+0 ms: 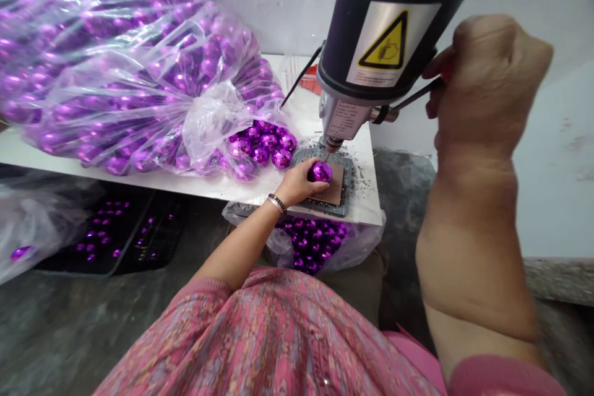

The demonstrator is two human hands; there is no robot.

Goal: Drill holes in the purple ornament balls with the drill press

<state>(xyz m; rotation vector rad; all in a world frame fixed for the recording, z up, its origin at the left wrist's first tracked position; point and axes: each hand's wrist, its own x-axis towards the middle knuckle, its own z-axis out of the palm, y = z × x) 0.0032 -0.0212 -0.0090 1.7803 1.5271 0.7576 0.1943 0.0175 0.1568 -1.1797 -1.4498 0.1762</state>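
My left hand (299, 182) grips a shiny purple faceted ball (321, 171) on a brown board (335, 189), which lies on the grey base of a bench drill press (394, 18). Right above the ball is the drill bit (328, 153); whether it touches the ball I cannot tell. My right hand (492, 80) is closed around the drill press's lever handle (415, 96), whose red end shows between the fingers. Several loose purple balls (269, 142) lie just left of the base, at the mouth of a large clear bag.
A big plastic bag (116, 62) full of purple balls covers the left of the white table (195, 190). Below the table's front edge hangs an open bag with more balls (315, 241). A black crate (111, 232) stands at lower left. Dark shavings surround the base.
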